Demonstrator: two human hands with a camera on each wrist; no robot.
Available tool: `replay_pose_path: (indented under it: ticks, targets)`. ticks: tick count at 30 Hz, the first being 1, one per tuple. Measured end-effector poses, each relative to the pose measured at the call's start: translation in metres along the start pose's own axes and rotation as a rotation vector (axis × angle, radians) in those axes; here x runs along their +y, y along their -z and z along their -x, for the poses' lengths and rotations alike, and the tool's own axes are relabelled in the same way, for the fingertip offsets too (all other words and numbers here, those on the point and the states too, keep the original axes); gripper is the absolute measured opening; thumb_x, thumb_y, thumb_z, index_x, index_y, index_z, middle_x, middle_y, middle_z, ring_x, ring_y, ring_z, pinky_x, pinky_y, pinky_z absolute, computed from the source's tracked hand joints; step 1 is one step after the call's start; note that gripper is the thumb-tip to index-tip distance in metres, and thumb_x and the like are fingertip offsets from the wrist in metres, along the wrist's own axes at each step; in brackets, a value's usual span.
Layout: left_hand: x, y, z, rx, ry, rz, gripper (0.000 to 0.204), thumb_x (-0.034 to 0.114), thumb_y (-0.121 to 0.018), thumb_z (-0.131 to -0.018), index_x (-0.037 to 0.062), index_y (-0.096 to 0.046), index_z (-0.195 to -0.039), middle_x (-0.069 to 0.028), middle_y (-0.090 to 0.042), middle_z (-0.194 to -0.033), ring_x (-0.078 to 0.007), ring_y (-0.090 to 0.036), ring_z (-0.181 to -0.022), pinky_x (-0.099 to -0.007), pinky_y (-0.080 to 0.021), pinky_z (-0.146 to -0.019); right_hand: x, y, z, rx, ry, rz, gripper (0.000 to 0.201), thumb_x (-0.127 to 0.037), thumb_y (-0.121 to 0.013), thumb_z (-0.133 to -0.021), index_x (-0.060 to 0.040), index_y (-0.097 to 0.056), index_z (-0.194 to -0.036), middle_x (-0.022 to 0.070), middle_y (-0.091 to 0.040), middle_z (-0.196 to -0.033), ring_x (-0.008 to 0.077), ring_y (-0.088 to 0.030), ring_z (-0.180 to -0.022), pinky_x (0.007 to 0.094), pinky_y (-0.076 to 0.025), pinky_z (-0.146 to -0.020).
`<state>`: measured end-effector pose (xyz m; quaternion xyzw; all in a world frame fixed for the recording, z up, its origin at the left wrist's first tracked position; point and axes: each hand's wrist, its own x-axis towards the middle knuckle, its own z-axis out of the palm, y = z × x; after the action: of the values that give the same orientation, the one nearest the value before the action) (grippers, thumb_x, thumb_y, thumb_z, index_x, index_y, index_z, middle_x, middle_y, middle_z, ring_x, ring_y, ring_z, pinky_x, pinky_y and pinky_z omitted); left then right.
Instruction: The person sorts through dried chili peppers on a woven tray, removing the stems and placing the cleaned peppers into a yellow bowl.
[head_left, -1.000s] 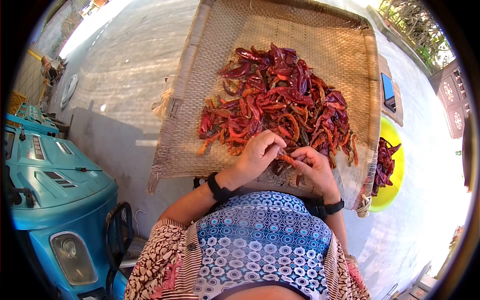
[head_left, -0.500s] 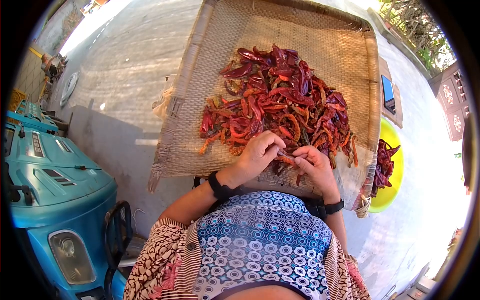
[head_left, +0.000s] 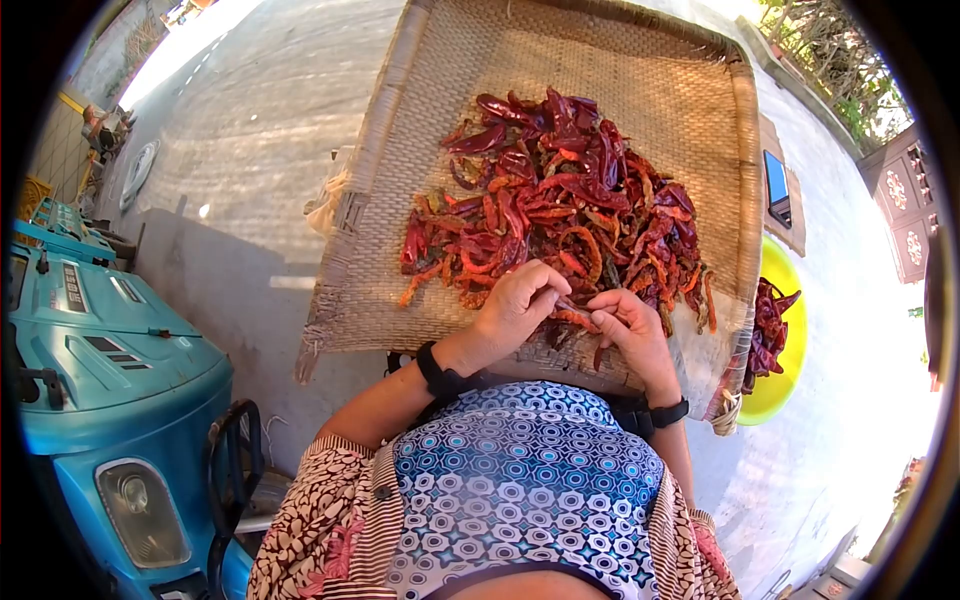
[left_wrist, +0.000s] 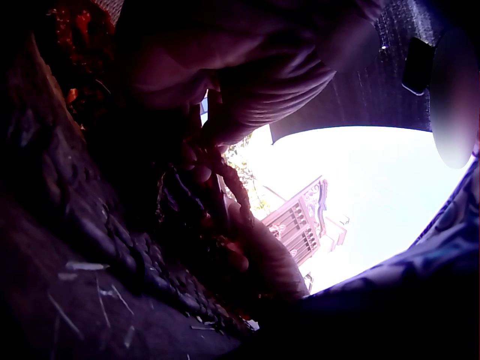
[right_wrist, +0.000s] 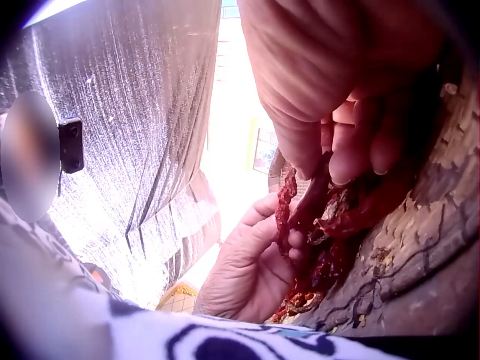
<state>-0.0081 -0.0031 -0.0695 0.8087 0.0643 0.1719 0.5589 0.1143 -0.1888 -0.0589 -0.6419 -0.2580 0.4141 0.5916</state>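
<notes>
Working over a red pepper [head_left: 574, 319]: left hand [head_left: 517, 308] and right hand [head_left: 638, 340] pinch it; next move likely needs light, steady grip.

It looks like a sunlit outdoor yard: pale paved ground [head_left: 250, 130], a blue vehicle [head_left: 115, 360] parked to one side, green plants [head_left: 830, 60] and an ornamented brown gate [head_left: 905, 200] along the far side.

The person's right hand [head_left: 638, 340] now sits slightly farther from the left hand [head_left: 518, 308], with its thumb drawn back along the red pepper [head_left: 575, 319].
</notes>
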Motion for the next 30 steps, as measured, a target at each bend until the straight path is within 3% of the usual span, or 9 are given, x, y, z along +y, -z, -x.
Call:
replay_pose_path:
  ticks: [30]
  targets:
    - [0.0016,0.0015,0.0003,-0.015,-0.005,0.024,0.010,-0.002,-0.057,-0.088,0.0040,-0.062,-0.096,-0.0053,-0.056,-0.090,-0.0157,-0.058,-0.082,-0.0274,-0.048,-0.073,0.0044,0.0005,-0.0019,0.028,0.042,0.012,0.014,-0.011,-0.060,-0.095,-0.0015,-0.061,-0.105,0.0020,-0.067,-0.089,0.0036,-0.052,-0.061,0.0176,-0.043,-0.056]
